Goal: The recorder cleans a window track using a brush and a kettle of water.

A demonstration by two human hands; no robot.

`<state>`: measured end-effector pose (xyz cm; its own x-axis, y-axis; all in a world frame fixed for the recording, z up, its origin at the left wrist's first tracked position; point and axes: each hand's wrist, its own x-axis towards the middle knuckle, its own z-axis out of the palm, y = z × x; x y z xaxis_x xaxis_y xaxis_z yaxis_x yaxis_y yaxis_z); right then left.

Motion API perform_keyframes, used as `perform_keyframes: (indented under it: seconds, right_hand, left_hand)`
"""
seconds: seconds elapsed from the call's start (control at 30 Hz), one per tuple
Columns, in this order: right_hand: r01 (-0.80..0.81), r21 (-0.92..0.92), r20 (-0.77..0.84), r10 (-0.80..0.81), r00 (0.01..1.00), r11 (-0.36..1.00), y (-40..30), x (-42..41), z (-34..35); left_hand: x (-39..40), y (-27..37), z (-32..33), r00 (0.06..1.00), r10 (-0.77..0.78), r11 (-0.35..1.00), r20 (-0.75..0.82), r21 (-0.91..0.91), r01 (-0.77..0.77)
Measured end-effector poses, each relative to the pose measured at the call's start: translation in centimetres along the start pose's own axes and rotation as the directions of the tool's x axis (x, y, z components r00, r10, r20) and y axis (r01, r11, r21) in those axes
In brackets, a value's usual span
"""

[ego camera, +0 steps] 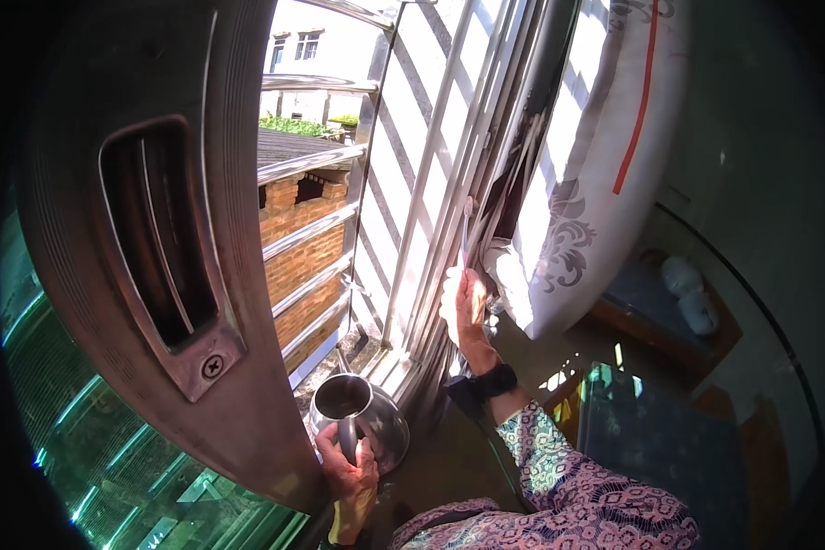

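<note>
My left hand (352, 467) is closed around the handle of a metal kettle (383, 433) with a thin spout and an uncovered round opening. The kettle is low by the window's sill. My right hand (465, 306) holds a toothbrush (466, 230) by its handle, the head pointing up and away from me. The brush head is over the sliding window's track (447, 227), but I cannot tell whether it touches it. A dark band is around my right wrist.
A sliding window sash (247, 426) with a recessed latch fills the left. Metal bars (309, 165) cross the opening, with a brick wall beyond. Right of the track hangs a white patterned bag or cover (612, 172). Lower right are a dark-topped table (660, 426) and a white object on another surface.
</note>
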<state>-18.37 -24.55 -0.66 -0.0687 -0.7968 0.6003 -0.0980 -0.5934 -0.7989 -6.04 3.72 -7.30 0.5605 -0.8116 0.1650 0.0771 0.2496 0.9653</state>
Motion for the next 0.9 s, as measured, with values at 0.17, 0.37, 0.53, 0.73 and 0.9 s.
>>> perform_keyframes:
  seconds: [0.17, 0.37, 0.53, 0.73, 0.9]
  right_hand:
    - [-0.393, 0.287, 0.179, 0.355, 0.918, 0.873, 0.4, -7.7, -2.4]
    - [-0.116, 0.206, 0.149, 0.086, 0.985, 0.972, -1.0, -4.2, -4.6]
    - [0.221, -0.137, 0.18, -0.195, 0.964, 0.966, -1.2, -2.4, -3.8]
    - [-0.142, -0.344, 0.313, 0.256, 0.915, 0.928, 4.3, -10.7, -9.1]
    - [-0.173, -0.267, 0.35, 0.263, 0.899, 0.948, 1.7, -12.7, -11.5]
  left_hand:
    - [-0.3, -1.1, -0.2, 0.993, 0.119, 0.991, 0.017, 0.057, -0.119]
    - [-0.3, -0.3, 0.3, 0.991, 0.12, 0.989, 0.065, 0.08, -0.125]
    - [-0.1, -0.5, -0.3, 0.993, 0.115, 0.986, 0.021, 0.115, -0.117]
    - [-0.3, 0.8, 1.8, 0.992, 0.05, 0.999, -0.119, -0.007, -0.051]
    - [1.1, 2.1, 2.9, 0.985, 0.122, 0.984, -0.118, 0.144, -0.105]
